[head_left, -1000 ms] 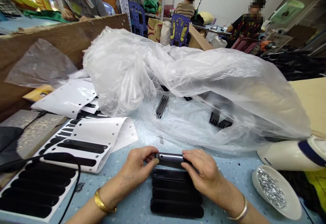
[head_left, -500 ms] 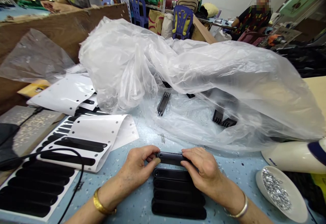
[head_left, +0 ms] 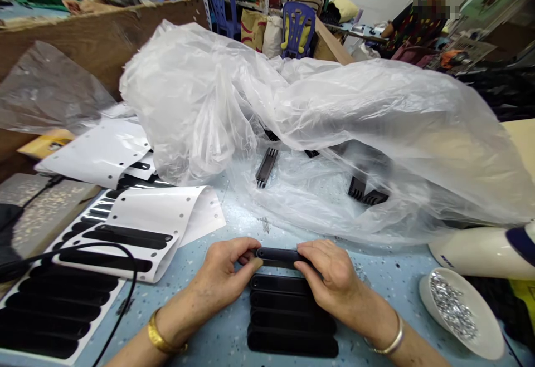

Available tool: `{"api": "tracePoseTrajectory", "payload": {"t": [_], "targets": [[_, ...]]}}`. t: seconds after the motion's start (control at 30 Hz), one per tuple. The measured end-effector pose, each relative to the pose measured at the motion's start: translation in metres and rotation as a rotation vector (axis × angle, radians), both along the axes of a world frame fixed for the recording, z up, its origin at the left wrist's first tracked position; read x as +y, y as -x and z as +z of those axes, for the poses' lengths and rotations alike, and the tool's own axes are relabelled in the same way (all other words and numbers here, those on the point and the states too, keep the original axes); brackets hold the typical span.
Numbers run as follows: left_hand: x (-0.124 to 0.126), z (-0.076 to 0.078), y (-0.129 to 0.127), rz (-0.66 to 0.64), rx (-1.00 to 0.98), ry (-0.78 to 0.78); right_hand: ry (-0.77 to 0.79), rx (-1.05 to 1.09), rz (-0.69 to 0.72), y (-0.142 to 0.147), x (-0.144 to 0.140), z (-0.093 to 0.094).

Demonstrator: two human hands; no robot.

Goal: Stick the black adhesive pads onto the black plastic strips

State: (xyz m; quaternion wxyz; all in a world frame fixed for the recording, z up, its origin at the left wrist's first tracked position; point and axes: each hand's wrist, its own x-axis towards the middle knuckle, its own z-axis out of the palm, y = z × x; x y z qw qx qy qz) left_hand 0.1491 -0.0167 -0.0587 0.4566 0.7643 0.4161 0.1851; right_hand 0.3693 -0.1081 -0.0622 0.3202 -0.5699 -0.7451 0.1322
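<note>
A black strip-shaped plastic piece (head_left: 277, 254) with rounded ends is held level just above the table. My left hand (head_left: 234, 264) pinches its left end between thumb and fingers. Around its right end are the fingers and thumb of my right hand (head_left: 328, 269), hiding that end. Just below, several similar black pieces (head_left: 292, 340) lie stacked in a neat column on the blue speckled table (head_left: 200, 322). My right forearm and hand cover part of their right side.
Left lie sheets of black strip stickers (head_left: 54, 300), partly curled, crossed by a black cable (head_left: 132, 278). A big clear plastic bag (head_left: 355, 99) with loose black pieces (head_left: 266, 167) fills the back. At right are a bowl of small silvery parts (head_left: 438, 283) and a white cylindrical object (head_left: 472, 253).
Both hands keep the same grip on the black piece. The whole view has shifted slightly, with things a little higher and further left.
</note>
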Motion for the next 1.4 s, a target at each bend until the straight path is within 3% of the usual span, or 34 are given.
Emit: {"api": "tracePoseTrajectory", "payload": {"t": [0.13, 0.37, 0.6, 0.73, 0.97, 1.17, 1.4], "targets": [[0.0, 0.003, 0.0, -0.008, -0.01, -0.001, 0.012, -0.012, -0.002, -0.001, 0.0, -0.001], [-0.001, -0.008, 0.003, 0.052, 0.017, -0.078, 0.021, -0.008, -0.001, -0.001, 0.001, -0.002], [0.0, -0.007, 0.007, 0.007, 0.018, -0.152, 0.042, -0.018, -0.009, -0.001, 0.001, -0.001], [0.0, -0.012, 0.009, -0.078, -0.022, -0.303, 0.043, 0.0, -0.009, -0.001, 0.0, -0.003], [-0.004, -0.023, 0.013, -0.217, -0.038, -0.856, 0.073, 0.167, -0.002, -0.006, 0.006, 0.001], [-0.008, -0.013, 0.016, -0.321, 0.136, -0.925, 0.084, 0.257, -0.021, -0.009, 0.01, 0.002], [-0.033, 0.001, 0.005, -0.404, 0.225, -0.939, 0.027, 0.225, -0.028, -0.005, 0.008, -0.001]]}}
